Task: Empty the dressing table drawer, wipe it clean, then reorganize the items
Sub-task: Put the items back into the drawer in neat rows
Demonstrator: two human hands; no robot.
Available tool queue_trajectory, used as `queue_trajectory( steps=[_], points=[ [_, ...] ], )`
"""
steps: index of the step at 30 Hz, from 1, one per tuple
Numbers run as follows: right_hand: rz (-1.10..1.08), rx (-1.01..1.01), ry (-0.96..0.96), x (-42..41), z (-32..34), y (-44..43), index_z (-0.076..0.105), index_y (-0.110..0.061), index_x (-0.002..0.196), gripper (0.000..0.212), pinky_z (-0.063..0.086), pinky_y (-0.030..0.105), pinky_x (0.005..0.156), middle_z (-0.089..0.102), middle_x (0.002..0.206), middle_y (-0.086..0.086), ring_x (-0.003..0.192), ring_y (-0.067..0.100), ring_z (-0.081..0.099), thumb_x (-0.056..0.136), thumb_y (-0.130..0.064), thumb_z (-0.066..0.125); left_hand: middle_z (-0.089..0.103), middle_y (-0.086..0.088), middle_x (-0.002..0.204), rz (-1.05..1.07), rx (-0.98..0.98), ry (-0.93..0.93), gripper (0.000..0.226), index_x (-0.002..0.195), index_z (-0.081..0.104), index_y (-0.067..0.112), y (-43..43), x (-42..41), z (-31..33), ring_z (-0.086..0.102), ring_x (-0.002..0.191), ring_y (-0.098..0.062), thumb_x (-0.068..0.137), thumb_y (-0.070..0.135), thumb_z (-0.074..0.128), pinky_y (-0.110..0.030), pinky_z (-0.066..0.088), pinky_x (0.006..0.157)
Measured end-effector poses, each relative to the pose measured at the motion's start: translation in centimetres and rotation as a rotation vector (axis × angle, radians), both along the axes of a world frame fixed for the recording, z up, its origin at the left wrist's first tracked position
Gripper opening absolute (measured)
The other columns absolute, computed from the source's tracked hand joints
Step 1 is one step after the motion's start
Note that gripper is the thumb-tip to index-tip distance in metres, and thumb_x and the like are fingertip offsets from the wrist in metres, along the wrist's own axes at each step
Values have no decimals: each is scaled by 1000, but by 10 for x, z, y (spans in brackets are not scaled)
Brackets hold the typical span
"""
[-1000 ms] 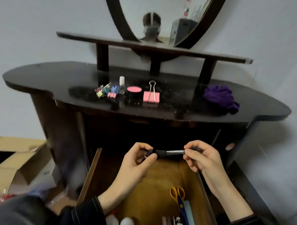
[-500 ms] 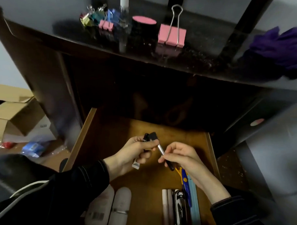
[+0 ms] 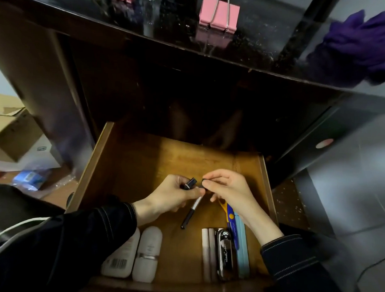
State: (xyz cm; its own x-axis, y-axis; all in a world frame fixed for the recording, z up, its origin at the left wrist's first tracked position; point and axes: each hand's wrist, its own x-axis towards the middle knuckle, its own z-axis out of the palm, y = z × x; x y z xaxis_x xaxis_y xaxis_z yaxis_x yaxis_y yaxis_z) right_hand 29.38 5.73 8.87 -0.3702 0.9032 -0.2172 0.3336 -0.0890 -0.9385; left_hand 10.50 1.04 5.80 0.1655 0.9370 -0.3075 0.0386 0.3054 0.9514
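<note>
While both hands work above the open drawer point(image 3: 176, 155), one relation matters: how the slim brush point(image 3: 191, 214) lies between them.

Head view, only view available.
- Slim brush: over the drawer's middle. Its long axis runs on a diagonal, with the dark upper end toward the drawer's back-right and the black handle end toward its front-left. The handle end is free. Whether it touches the drawer floor, cannot tell.
- Right hand point(image 3: 231, 188): over the drawer's right half, thumb and forefinger pinching the brush's dark upper end.
- Left hand point(image 3: 169, 197): over the drawer's centre-left, fingers curled round a small black cap point(image 3: 190, 183), thumb laid across the brush just below the pinch.
- Both hands meet at the brush's upper end. Neither is nearer the handle end.
- Already at the drawer's front: two white bottles point(image 3: 139, 258) on the left. On the right, a row with scissors point(image 3: 231, 217) and a glossy black clip-like item point(image 3: 223, 252).

Judgement: reorganizing stage. The cap probably goes onto the pinched end, so cap and tip need lining up along that diagonal before the brush is laid down. The drawer's bare middle looks like the free spot.
</note>
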Motion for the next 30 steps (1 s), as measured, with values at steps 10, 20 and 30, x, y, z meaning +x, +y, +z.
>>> queue_trajectory(
  steps=[10,20,30],
  points=[
    [150,-102,-270,-5,-34,1,74,-23,93,14,60,27,65,76,87,1,80,20,74,86,-11,77,49,-3,69,232,-216,0,27,112,63,-8,8,-6,-3,36,42,-7,95,13,59,-20,24,38],
    [259,-20,-490,-5,-53,-2,74,-25,99,19,63,37,70,72,97,-6,83,19,74,82,-17,79,49,0,65,219,-263,-15,21,111,64,-4,7,-4,1,36,44,-8,95,6,54,-20,23,38],
    [436,119,-618,-2,-56,-5,75,-31,87,15,49,11,66,69,85,-19,84,-12,61,78,-22,83,48,-4,69,222,-240,4,30,116,59,-14,7,-6,6,33,44,-9,96,8,54,-20,20,39]
  ],
)
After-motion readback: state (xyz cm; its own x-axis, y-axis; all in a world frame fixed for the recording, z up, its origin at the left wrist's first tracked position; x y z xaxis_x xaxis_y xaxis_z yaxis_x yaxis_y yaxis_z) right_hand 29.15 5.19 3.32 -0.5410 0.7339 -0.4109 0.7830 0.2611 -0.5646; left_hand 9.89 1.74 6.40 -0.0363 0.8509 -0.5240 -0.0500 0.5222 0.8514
